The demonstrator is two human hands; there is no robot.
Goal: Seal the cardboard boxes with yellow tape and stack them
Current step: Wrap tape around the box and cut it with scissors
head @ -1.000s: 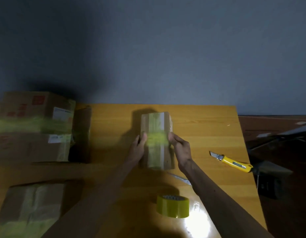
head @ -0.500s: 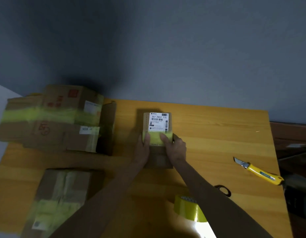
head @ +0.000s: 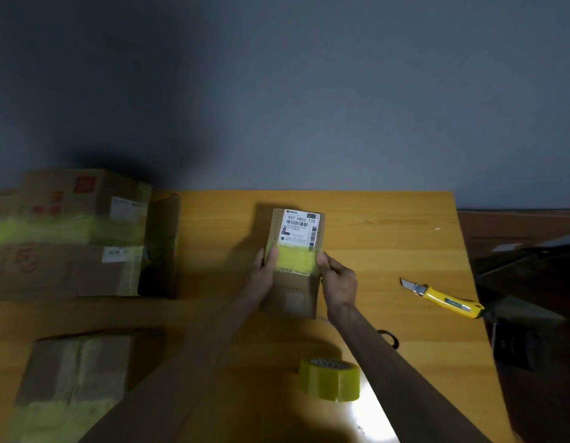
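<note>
Writing is showing clearest on the white label (head: 301, 228) at the far end of the box (head: 291, 298), where "507 P802 T70" is standing in bold above barcodes and lines of print too small to read. The box is sitting at the middle of the table (head: 389, 251), with its long side running near to far; whether it is resting flat on the wood I cannot tell. A yellow strip (head: 295, 260) is crossing its top just below the label. The left hand (head: 266, 273) is gripping the box's left edge, with its thumb pressing the strip's left end. The right hand (head: 339, 282) is gripping the right edge, its thumb lying on the strip's right end. Nearer, right of the forearms, a roll (head: 330, 380) of yellow tape is standing on the table. A black loop (head: 389, 337) is peeking out beside the right forearm. At the right edge a yellow knife (head: 443, 297) is lying with its blade pointing far-left. At far left a stack (head: 69, 235) of two larger boxes is carrying a yellow band, white labels and red markings, all too blurred to read. Near left, a second box (head: 73, 378) with pale tape over its top and a yellow band at its near end is lying apart from the stack.
</note>
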